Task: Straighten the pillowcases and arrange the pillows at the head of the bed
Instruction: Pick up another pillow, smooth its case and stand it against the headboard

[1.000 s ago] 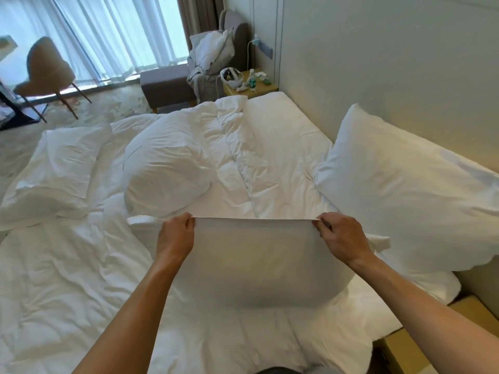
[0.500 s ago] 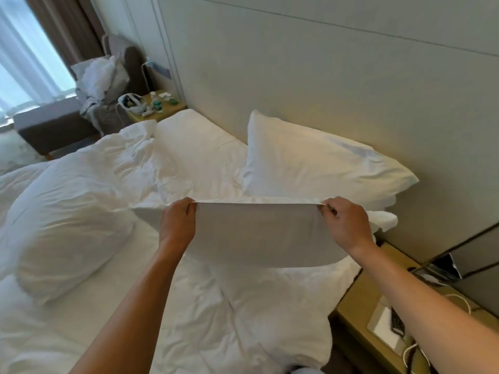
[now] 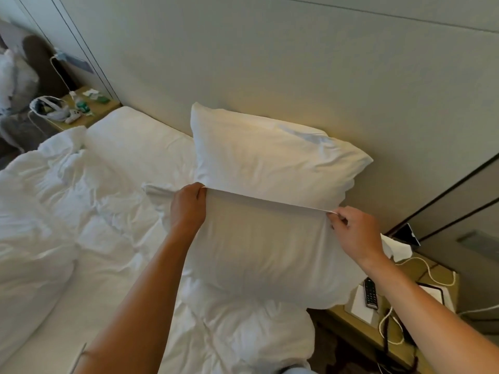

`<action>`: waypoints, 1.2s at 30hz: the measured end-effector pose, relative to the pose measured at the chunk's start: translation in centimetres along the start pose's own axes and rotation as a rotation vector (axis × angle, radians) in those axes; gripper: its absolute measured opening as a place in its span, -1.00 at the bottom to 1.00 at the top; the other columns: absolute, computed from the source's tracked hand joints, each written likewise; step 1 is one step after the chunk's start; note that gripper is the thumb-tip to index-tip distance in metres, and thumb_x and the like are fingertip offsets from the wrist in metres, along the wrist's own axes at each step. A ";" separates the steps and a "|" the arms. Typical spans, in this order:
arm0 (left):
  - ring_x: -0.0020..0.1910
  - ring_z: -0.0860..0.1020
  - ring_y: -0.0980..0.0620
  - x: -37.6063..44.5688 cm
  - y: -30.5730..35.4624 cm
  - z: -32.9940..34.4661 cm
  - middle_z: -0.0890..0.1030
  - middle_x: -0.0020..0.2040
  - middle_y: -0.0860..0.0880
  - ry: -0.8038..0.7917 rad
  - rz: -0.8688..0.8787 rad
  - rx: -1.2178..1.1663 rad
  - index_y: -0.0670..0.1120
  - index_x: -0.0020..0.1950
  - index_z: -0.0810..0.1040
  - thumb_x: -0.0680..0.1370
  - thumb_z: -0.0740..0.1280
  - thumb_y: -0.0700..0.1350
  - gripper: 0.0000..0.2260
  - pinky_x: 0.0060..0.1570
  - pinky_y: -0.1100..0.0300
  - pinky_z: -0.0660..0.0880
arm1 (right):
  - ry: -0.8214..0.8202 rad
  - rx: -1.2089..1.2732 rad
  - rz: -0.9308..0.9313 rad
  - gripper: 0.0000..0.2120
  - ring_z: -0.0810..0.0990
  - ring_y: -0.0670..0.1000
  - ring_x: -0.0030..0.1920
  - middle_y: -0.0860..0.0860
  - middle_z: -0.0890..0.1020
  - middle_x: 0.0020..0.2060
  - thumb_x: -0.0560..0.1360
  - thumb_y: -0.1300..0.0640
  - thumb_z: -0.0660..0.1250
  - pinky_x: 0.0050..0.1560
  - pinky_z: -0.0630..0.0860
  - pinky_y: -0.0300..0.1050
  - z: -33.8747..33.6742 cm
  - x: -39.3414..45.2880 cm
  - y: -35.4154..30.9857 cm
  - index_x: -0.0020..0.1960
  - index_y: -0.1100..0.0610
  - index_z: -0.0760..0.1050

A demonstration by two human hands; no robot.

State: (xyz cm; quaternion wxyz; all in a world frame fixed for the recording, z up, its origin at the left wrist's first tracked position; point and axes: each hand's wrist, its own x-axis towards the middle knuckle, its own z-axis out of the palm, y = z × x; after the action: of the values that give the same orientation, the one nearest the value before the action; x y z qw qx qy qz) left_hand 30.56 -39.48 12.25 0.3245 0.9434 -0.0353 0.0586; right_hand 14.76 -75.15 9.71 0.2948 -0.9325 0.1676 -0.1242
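- Left hand (image 3: 188,209) had a clenched grip on the top hem of the held pillow (image 3: 259,255), fingers curled over the left end of the edge.
- Right hand (image 3: 353,232) pinched the same hem at its right end, thumb and fingers closed on the fabric.
- Hem was pulled taut in a straight line between both hands, sloping slightly down toward the right hand.
- Held pillow hung below the hem, its lower part over the rumpled white duvet (image 3: 81,211) and the right edge of the bed.
- Second pillow (image 3: 270,155) stood just behind the held pillow, leaning against the headboard wall (image 3: 270,63); the taut hem overlapped its lower edge.
- Whether the two pillows were touching could not be told.
- Bare mattress sheet (image 3: 135,141) lay left of the second pillow, along the headboard wall.
- Duvet was bunched left of the held pillow and in front of it.
- Right of the held pillow, a bedside bench (image 3: 421,265) carried a black remote (image 3: 370,292), a white cord (image 3: 426,271) and a white card under the remote.
- Crumpled white paper (image 3: 397,249) sat on that bench just right of the right hand.
- Far left of the second pillow, another bedside bench (image 3: 89,109) held small green and white items, too blurred to name.
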 end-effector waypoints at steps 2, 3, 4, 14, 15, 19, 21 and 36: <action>-0.18 0.57 -0.08 1.5 0.3 1.1 0.67 -0.14 -0.09 -0.002 0.013 0.018 -0.16 -0.05 0.65 0.68 0.19 -0.11 -0.73 -0.11 -0.02 0.57 | -0.006 0.003 0.031 -0.64 0.57 0.04 -0.30 -0.02 0.59 -0.35 0.65 -0.02 0.30 -0.25 0.56 0.08 0.7 0.7 0.8 -0.26 0.11 0.58; -0.19 0.56 -0.07 2.2 0.4 1.7 0.67 -0.14 -0.10 -0.004 0.012 0.024 -0.16 -0.04 0.65 0.68 0.19 -0.12 -0.73 -0.11 -0.02 0.57 | -0.017 0.005 0.051 -0.64 0.57 0.04 -0.29 -0.02 0.60 -0.35 0.65 -0.03 0.29 -0.25 0.56 0.06 1.2 1.0 1.1 -0.25 0.10 0.59; -0.20 0.55 -0.06 2.9 0.5 2.4 0.67 -0.14 -0.10 -0.011 0.008 0.030 -0.16 -0.06 0.65 0.67 0.19 -0.12 -0.73 -0.12 -0.01 0.56 | -0.031 0.005 0.076 -0.64 0.58 0.02 -0.30 -0.04 0.60 -0.34 0.65 -0.05 0.28 -0.26 0.55 0.04 1.7 1.3 1.5 -0.24 0.08 0.60; -0.17 0.53 -0.03 6.5 -0.9 9.9 0.65 -0.10 -0.05 -0.038 -0.245 0.037 -0.13 -0.05 0.63 0.68 0.16 -0.13 -0.73 -0.14 0.09 0.44 | -0.214 0.055 0.224 -0.72 0.64 -0.04 -0.25 -0.09 0.66 -0.32 0.66 -0.10 0.29 -0.21 0.65 -0.01 7.5 3.4 3.2 -0.12 -0.01 0.64; -0.17 0.55 -0.03 7.1 -1.1 10.0 0.65 -0.11 -0.04 -0.032 -0.249 0.024 -0.12 -0.05 0.64 0.68 0.16 -0.12 -0.72 -0.13 0.08 0.46 | -0.208 0.048 0.215 -0.71 0.64 -0.03 -0.26 -0.09 0.66 -0.32 0.66 -0.10 0.28 -0.23 0.63 -0.02 7.7 3.9 2.9 -0.13 -0.02 0.64; -0.20 0.58 -0.05 9.0 -1.9 9.7 0.63 -0.20 -0.02 -0.025 -0.265 -0.009 -0.13 -0.09 0.62 0.68 0.17 -0.12 -0.72 -0.17 0.08 0.49 | -0.211 0.045 0.203 -0.67 0.61 0.00 -0.29 -0.03 0.65 -0.34 0.66 -0.07 0.28 -0.24 0.61 0.05 8.7 5.5 1.5 -0.18 0.06 0.62; -0.24 0.56 -0.07 9.5 -2.9 9.1 0.61 -0.24 -0.04 -0.038 -0.245 0.023 -0.16 -0.12 0.60 0.67 0.17 -0.13 -0.72 -0.22 0.07 0.45 | -0.229 0.045 0.201 -0.66 0.61 0.03 -0.30 0.01 0.65 -0.36 0.66 -0.05 0.28 -0.22 0.61 0.11 9.0 5.7 0.8 -0.19 0.08 0.62; 0.33 0.55 -0.14 14.2 -8.6 7.6 0.57 0.38 -0.14 0.003 -0.169 -0.021 -0.10 0.34 0.60 0.65 0.28 -0.11 -0.72 0.28 0.03 0.46 | -0.288 -0.089 0.123 -0.72 0.66 0.06 -0.13 -0.04 0.68 -0.17 0.67 -0.03 0.28 -0.13 0.53 -0.01 13.4 9.9 -5.5 -0.13 0.02 0.65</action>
State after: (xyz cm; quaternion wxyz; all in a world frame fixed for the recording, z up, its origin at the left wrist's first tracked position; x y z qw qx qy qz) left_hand 46.22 -37.82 2.92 0.3383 0.9394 0.0443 0.0320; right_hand 29.59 -67.92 3.60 0.2810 -0.9408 0.1860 0.0365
